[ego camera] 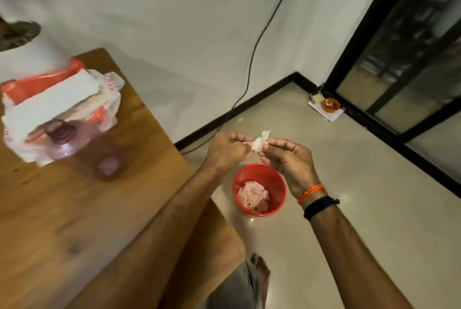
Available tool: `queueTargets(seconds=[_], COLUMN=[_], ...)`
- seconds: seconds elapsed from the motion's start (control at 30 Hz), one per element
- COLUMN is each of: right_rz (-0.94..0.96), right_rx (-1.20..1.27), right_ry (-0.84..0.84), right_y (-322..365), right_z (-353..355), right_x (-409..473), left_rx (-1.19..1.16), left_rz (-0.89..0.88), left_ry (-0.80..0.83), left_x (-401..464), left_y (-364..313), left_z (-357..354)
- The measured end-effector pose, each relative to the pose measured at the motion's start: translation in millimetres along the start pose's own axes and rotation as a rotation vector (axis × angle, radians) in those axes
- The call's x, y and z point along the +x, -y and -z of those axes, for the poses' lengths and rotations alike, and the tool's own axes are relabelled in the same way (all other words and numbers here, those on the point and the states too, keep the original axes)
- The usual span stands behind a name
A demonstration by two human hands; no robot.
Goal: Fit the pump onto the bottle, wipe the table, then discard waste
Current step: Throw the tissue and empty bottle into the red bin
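You are looking down at a pale, glossy floor (349,209) that reflects soft light. A plain off-white wall (174,21) runs across the far side, edged at the bottom by a black skirting board (249,104). A thin black cable (259,41) hangs down that wall to the floor. On your right stands a black-framed glass door (411,46), dark behind its panes. A brown wooden table (62,209) with a rounded corner fills the near left.
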State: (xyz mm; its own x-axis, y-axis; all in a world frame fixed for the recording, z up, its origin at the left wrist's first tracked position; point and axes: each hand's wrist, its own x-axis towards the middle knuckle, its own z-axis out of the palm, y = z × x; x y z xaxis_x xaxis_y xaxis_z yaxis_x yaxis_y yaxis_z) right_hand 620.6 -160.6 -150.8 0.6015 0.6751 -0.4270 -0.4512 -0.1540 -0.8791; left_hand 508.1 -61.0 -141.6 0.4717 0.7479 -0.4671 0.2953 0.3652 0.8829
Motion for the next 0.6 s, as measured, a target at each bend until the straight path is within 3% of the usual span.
queueTargets(seconds=[0.23,0.4,0.5,0.6], right_rz=[-0.203,-0.358,-0.458,-0.504], right_rx=[-0.081,-0.140,-0.185,-0.194], right_ry=[-0.178,-0.255,-0.313,-0.327], right_y=[-54,-100,-128,-150], right_z=[53,78,89,97], right_x=[58,92,104,115], left_rx=[0.145,0.122,0.067,0.067], left_rz=[0.302,0.515,0.552,0.607], left_ry=[0.052,-0.074,-0.047,-0.119], left_x=[71,104,118,129], left_y=[48,94,129,155], left_z=[-65,-103,-117,-121])
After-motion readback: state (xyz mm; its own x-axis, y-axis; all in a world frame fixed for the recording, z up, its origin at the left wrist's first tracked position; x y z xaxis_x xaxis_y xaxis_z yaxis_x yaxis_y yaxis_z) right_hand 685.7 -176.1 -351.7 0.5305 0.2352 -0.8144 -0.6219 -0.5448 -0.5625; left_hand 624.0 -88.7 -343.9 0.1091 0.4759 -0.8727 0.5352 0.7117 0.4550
